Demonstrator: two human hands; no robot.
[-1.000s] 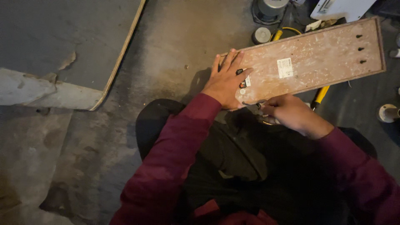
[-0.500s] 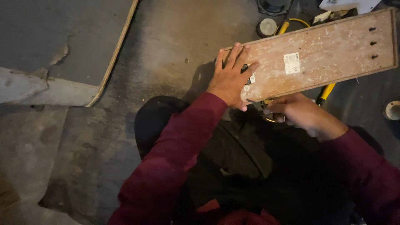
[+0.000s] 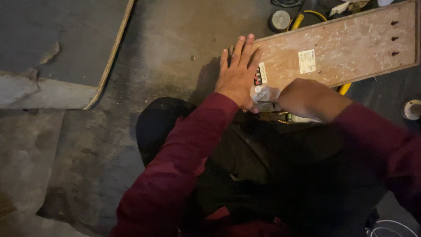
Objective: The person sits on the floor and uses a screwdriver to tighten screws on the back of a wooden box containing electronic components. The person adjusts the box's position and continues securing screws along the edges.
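A long wooden board (image 3: 351,48) with white specks, small stickers and three dark slots at its far end lies across my lap and the floor. My left hand (image 3: 239,74) lies flat on its near left end, fingers spread, pressing it down. My right hand (image 3: 307,98) is closed at the board's near edge, apparently on a thin dark tool whose tip points at a crumpled clear plastic bit (image 3: 264,93) beside my left thumb. Both arms wear dark red sleeves.
A grey panel with a pale wooden edge (image 3: 66,48) lies on the concrete floor at the left. A round metal part (image 3: 280,19) and a yellow cable (image 3: 307,17) sit beyond the board. A white round object (image 3: 412,109) is at the right edge.
The view has shifted, so the board sits further right. My left hand has flattened with fingers stretched out. My right hand has come up to the board's edge beside the left thumb.
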